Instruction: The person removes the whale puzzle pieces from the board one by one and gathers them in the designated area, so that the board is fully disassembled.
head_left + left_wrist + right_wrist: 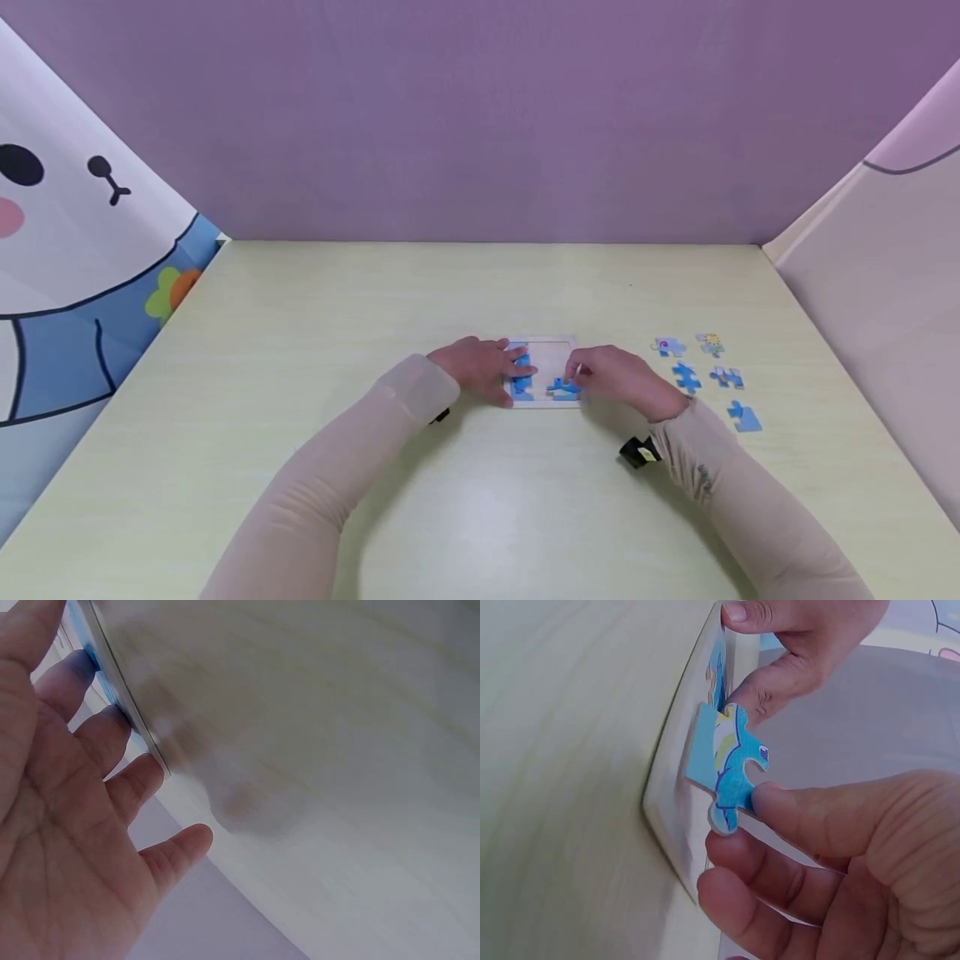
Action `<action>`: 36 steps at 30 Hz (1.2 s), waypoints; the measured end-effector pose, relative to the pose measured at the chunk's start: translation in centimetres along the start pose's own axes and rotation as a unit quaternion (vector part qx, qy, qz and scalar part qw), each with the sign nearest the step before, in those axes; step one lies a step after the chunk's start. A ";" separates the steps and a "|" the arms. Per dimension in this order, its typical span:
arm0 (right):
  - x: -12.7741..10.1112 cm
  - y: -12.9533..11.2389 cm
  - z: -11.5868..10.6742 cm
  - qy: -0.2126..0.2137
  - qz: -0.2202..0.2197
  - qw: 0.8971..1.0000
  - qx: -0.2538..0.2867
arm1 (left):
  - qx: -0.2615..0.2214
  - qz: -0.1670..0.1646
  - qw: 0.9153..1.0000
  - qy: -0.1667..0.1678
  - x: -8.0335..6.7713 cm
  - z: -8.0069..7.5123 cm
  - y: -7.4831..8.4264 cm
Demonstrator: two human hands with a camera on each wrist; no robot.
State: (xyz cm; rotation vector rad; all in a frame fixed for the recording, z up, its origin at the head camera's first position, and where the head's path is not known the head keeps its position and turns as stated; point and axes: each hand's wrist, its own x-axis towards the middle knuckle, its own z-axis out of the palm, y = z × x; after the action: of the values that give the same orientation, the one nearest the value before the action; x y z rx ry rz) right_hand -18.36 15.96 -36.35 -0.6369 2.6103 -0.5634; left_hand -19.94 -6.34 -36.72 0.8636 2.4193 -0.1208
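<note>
A shallow puzzle board [551, 357] with a pale rim lies on the table, joined blue pieces [521, 387] along its left side. My left hand [477, 368] rests over that side with fingers spread; in the left wrist view its fingertips [142, 776] lie along the board's edge. With thumb and fingers my right hand [613, 379] pinches a blue jigsaw piece [731, 769] above the board's lower right part. White and yellow patches show on the piece, and in the right wrist view it stands tilted over the bare board.
Several loose jigsaw pieces [686, 377] lie on the table [480, 517] to the right of my right hand, one of them a light-blue corner piece [744, 417]. A purple wall [480, 125] stands behind the table, with printed panels at both sides.
</note>
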 end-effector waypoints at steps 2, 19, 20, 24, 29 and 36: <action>-0.3 0.3 -0.1 0.004 -0.002 1.000 0.005 | 0.000 0.001 1.000 -0.001 0.0 0.0 0.0; -2.3 2.7 -0.8 0.026 -0.023 0.999 0.041 | 0.007 0.005 1.000 0.001 -0.3 0.1 -0.2; -2.5 2.9 -0.8 0.027 -0.027 0.998 0.043 | 0.007 0.006 1.000 0.001 -0.3 0.2 -0.2; -3.2 3.8 -1.1 0.021 -0.032 0.998 0.045 | 0.004 0.008 1.000 0.001 -0.2 0.2 -0.2; -4.0 4.8 -1.6 0.000 -0.017 0.999 0.041 | 0.002 0.007 1.000 0.000 -0.3 0.2 -0.3; -5.4 6.4 -2.6 -0.022 -0.011 0.999 0.027 | -0.002 0.004 1.000 0.000 -0.4 0.0 -0.2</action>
State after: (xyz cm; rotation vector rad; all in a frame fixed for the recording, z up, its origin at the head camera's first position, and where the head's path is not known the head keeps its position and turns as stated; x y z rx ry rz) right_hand -17.33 24.65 -35.68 -0.6548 2.5414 -0.6167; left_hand -19.77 -6.76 -36.52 0.8713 2.4146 -0.1144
